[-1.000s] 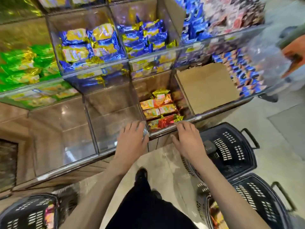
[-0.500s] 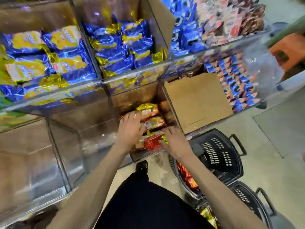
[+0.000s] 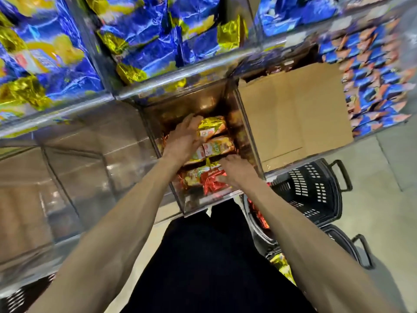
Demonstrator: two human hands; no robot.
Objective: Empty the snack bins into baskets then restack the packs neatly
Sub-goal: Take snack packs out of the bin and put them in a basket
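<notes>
Hands work apart inside the clear acrylic bin (image 3: 248, 141) in the lower row, which holds the orange, gold and red foil snack packs (image 3: 216, 146) in a short stack, front to back. The left hand (image 3: 184, 138) lies against the stack's left side, fingers reaching along the far gold-ended pack. The right hand (image 3: 237, 172) covers the near packs, fingertips on the red one. Each hand touches the packs, but whether either has closed round them cannot be told. Taking the stack from two sides looks like a way to gather several slippery packs in one lift, so this is probably the emptying step.

Just beside the bin's right front corner, on the floor, stands the black slotted plastic basket (image 3: 316, 188), red wrappers showing at its near rim. It is likely parked there to keep the carry short. A flat brown cardboard sheet (image 3: 293, 114) covers the neighbouring compartment.

The packs are small, pillow-shaped and crinkled, with shiny crimped ends. The bin's walls are smooth, glossy and see-through. Above, puffy blue and yellow foil bags (image 3: 146, 41) fill the upper bins, creased and reflective.
</notes>
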